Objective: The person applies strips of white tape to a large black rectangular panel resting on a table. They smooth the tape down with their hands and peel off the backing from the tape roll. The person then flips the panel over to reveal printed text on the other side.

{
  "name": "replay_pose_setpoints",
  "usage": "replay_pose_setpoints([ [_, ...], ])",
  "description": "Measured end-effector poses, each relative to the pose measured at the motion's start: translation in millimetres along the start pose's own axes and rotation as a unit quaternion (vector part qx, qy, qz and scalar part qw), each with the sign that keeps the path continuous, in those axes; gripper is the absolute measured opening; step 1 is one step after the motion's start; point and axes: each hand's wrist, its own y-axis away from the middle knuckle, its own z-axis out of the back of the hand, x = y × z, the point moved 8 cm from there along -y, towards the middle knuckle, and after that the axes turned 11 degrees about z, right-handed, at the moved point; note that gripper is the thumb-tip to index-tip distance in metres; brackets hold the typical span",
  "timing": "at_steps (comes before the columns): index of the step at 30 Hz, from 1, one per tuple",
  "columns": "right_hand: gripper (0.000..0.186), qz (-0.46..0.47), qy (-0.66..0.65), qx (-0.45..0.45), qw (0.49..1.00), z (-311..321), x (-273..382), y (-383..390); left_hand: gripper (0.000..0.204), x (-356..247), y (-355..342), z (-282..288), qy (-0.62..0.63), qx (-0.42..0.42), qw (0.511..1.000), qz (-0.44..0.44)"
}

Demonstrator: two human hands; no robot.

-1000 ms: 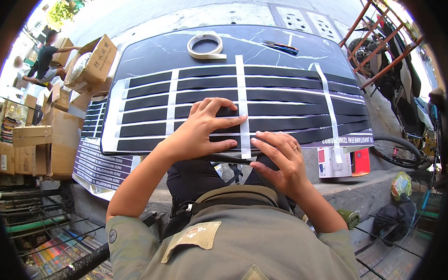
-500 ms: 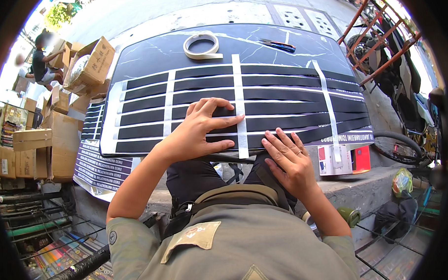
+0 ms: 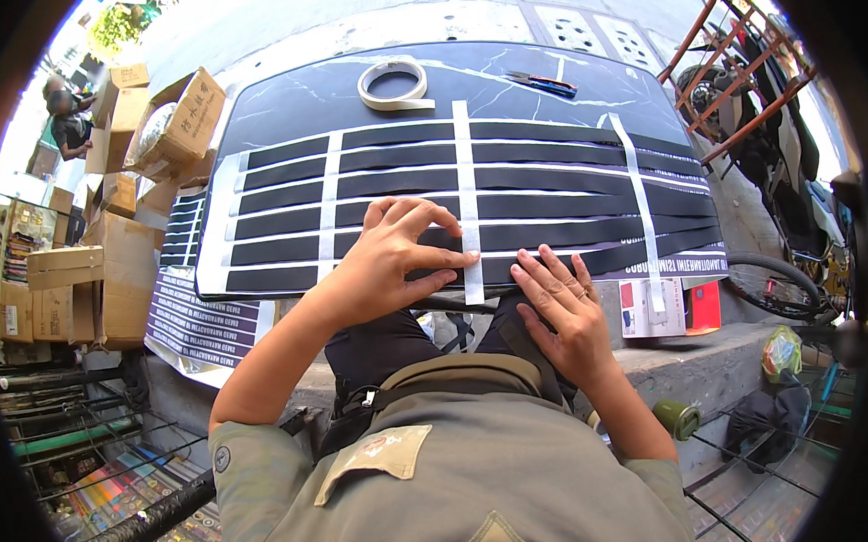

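Left of the table (image 3: pixel 294 99): cardboard cartons (image 3: pixel 133 277), standing open or stacked. Against the table's left side, at a lower level: a pile of printed sheets (image 3: pixel 202 322). On the table, from its left end to its right end: parallel black strips (image 3: pixel 393 184), laid lengthwise with white lines between them. Left part of the table: a left tape strip (image 3: pixel 331 169), running crosswise over the black strips. Near half of the table, left of centre: the left hand (image 3: pixel 395 253), index fingertip against the middle tape strip (image 3: pixel 466 184), thumb spread from the index finger, remaining fingers curled. Far part of the table: a tape roll (image 3: pixel 395 104), lying flat with its free end out. The middle tape strip crosses the table's centre and overhangs its near edge. Near edge of the table, right of centre: the right hand (image 3: pixel 564 309), fingers slightly spread on the lowest black strip, thumb apart, nothing pinched. Far right part of the table: snips (image 3: pixel 542 83). Right part of the table: a right tape strip (image 3: pixel 642 206), its lower end past the near edge
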Motion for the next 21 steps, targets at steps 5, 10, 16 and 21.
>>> replay_pose_setpoints([
  [5,0.051,0.000,0.000,-0.005,1.000,0.1,0.3,-0.6,0.042,-5.9,3.1,-0.4,-0.021,-0.010,1.000,0.001],
  [10,0.048,0.000,0.002,-0.008,1.000,3.6,3.0,-6.8,0.049,-15.2,9.3,-1.4,-0.076,-0.006,0.997,0.027],
  [16,0.037,0.089,0.029,-0.100,0.991,4.5,28.5,-24.4,0.042,-21.5,17.1,-4.5,-0.065,-0.046,0.997,0.019],
  [21,0.037,0.084,0.017,-0.119,0.989,-4.9,24.7,-37.1,0.043,-24.8,35.0,-2.8,-0.048,-0.108,0.992,0.050],
])
